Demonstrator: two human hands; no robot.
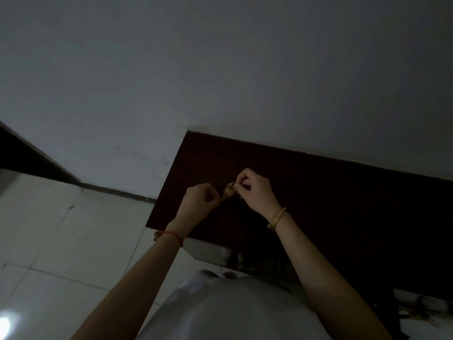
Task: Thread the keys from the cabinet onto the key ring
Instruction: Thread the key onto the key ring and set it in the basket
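Note:
Both my hands are held up over the dark brown cabinet top [331, 192]. My left hand [199, 200] is closed, pinching a small brass-coloured key [227, 191] by one end. My right hand [255, 187] is closed on a thin metal key ring [232, 184] that touches the key's upper end. The scene is dim, so I cannot tell whether the key sits on the ring. A red string circles my left wrist and a gold bangle my right wrist.
A plain grey-white wall [220, 69] rises behind the cabinet. Pale floor tiles [61, 229] lie to the left, with a dark skirting strip [117, 191] along the wall. My white shirt [220, 310] fills the bottom centre.

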